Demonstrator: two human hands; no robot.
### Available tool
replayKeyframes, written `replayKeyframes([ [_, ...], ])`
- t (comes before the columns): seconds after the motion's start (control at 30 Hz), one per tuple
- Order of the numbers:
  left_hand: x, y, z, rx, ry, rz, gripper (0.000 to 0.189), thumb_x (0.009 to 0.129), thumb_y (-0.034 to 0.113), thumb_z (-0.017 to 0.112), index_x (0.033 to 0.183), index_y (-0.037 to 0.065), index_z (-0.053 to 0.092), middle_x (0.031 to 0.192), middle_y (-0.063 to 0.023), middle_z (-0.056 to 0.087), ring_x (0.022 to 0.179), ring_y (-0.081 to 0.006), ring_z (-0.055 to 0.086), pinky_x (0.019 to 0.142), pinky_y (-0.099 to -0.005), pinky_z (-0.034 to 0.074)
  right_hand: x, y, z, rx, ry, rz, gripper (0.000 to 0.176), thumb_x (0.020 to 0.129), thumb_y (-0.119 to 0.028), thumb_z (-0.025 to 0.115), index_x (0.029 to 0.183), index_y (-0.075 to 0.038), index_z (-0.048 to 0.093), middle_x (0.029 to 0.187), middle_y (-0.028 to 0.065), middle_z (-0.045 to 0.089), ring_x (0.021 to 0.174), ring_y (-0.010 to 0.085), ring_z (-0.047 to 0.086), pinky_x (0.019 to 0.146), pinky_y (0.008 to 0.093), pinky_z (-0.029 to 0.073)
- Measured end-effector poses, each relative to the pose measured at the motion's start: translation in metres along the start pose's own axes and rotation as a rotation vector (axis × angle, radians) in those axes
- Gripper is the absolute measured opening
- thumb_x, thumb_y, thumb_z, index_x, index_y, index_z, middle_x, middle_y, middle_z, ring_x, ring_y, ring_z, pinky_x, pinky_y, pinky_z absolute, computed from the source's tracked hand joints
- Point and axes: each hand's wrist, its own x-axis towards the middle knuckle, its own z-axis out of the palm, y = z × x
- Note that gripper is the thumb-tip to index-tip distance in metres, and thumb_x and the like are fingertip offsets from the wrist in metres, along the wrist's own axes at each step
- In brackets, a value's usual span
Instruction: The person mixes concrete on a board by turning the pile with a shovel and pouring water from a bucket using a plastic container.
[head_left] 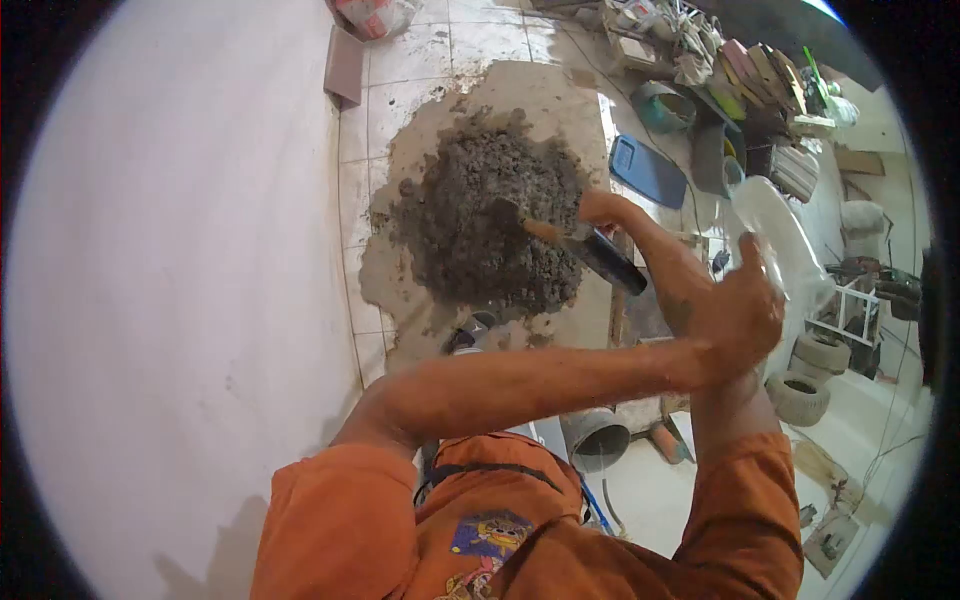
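Right hand (pixel 605 208): at 1 o'clock from frame centre. The fingers are curled tight around the upper end of the trowel handle. The forearm runs back toward 4 o'clock and passes under the other wrist.
Left hand (pixel 738 315): at 3 o'clock, reached across the body. It is loosely spread with the thumb raised. No firm grip on anything shows, and a pale blurred shape lies just behind the fingers.
Trowel (pixel 560 238): just above centre. The blade is sunk into the mortar pile at its 3 o'clock side, and the dark handle slants toward 4 o'clock.
Mortar pile (pixel 470 230): a wet grey heap at 11 to 12 o'clock, on a smear of slurry.
Tiled floor (pixel 420 60): pale tiles under the heap, extending to 12 o'clock.
White wall (pixel 170 250): fills the 9 o'clock side.
Blue lid (pixel 648 170): flat on the floor at 1 o'clock, near the heap.
Tyres (pixel 800 395): two small ones at 4 o'clock.
Grey pipe (pixel 597 438): open end at 5 o'clock, near the orange shirt (pixel 520 540).
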Motion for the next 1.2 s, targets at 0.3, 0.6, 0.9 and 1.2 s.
replayKeyframes([
  [0.3, -0.001, -0.020, 0.006, -1.166, 0.138, -0.339, 0.071, 0.074, 0.010, 0.055, 0.127, -0.018, 0.015, 0.072, -0.0247, 0.057, 0.070, -0.0401, 0.058, 0.061, -0.0464, 0.044, -0.010, -0.018, -0.014, 0.292, -0.066, 0.207, 0.019, 0.072, -0.015, 0.055, 0.067, 0.003, 0.060, 0.054, 0.0088, 0.055, 0.044, 0.0182, 0.053, 0.039, 0.0357, 0.042],
  [0.6, -0.002, -0.019, 0.036, -1.052, 0.283, -0.350, 0.068, 0.073, 0.006, 0.054, 0.128, -0.013, 0.019, 0.080, -0.0222, 0.056, 0.074, -0.0328, 0.056, 0.067, -0.0405, 0.043, -0.020, -0.025, -0.029, 0.160, -0.129, 0.169, 0.022, 0.076, -0.020, 0.054, 0.067, -0.001, 0.061, 0.054, 0.0075, 0.055, 0.045, 0.0168, 0.051, 0.041, 0.0328, 0.042],
  [0.9, 0.007, -0.085, 0.048, -0.998, 0.445, -0.471, 0.049, 0.075, 0.004, 0.051, 0.119, -0.005, 0.031, 0.081, -0.0150, 0.061, 0.071, -0.0256, 0.060, 0.063, -0.0362, 0.047, -0.067, -0.049, -0.030, 0.044, 0.191, 0.150, 0.020, 0.073, -0.022, 0.056, 0.076, -0.003, 0.060, 0.058, 0.0076, 0.058, 0.059, 0.0201, 0.056, 0.051, 0.0327, 0.045],
  [1.2, 0.018, -0.172, 0.077, -0.936, 0.357, -0.557, 0.052, 0.077, 0.003, 0.049, 0.122, -0.005, 0.024, 0.079, -0.0151, 0.061, 0.070, -0.0252, 0.061, 0.061, -0.0354, 0.048, -0.059, -0.089, -0.060, -0.518, 1.134, 0.676, 0.023, 0.071, -0.023, 0.058, 0.084, -0.004, 0.060, 0.062, 0.0077, 0.061, 0.072, 0.0233, 0.061, 0.060, 0.0326, 0.047],
])
